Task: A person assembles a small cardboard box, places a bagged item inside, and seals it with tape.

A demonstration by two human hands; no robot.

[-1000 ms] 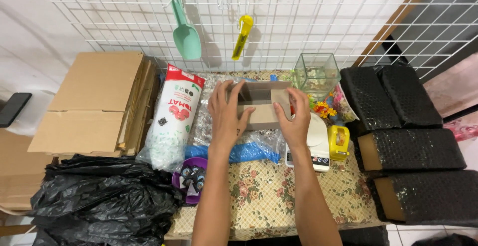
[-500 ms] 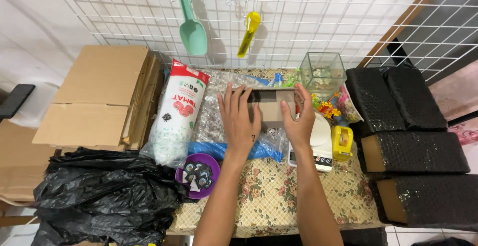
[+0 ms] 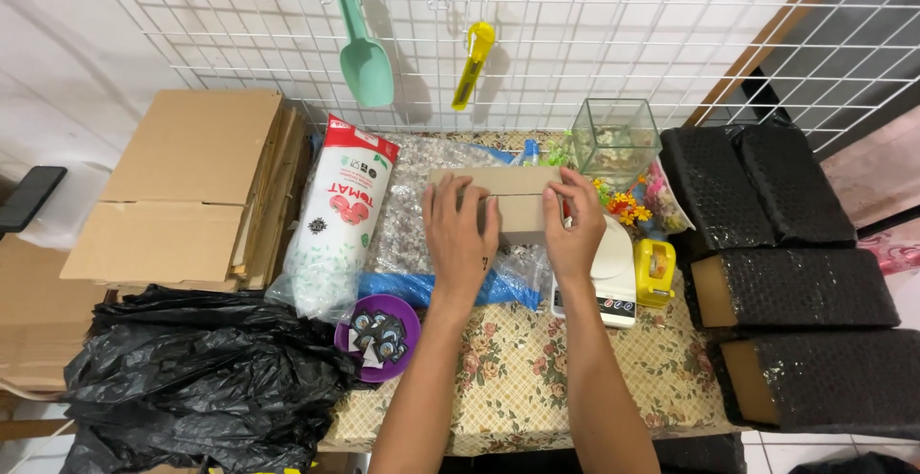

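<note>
Cardboard box (image 3: 508, 204) pressed under left hand (image 3: 461, 234), right hand (image 3: 573, 230)

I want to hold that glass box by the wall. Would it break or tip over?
The glass box looks fragile: clear thin walls, so a drop would likely crack it. It probably won't tip easily, being squat with a flat base. Smooth glass may feel slippery and a bit heavy.

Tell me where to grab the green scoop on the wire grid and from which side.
Grip the green scoop by its narrow handle, just below the hook end, coming straight from the front. It hangs upright with the bowl at the bottom, so the handle is the slim, free part; likely it lifts up and off the wire grid. Both hands are on the cardboard box.
</note>
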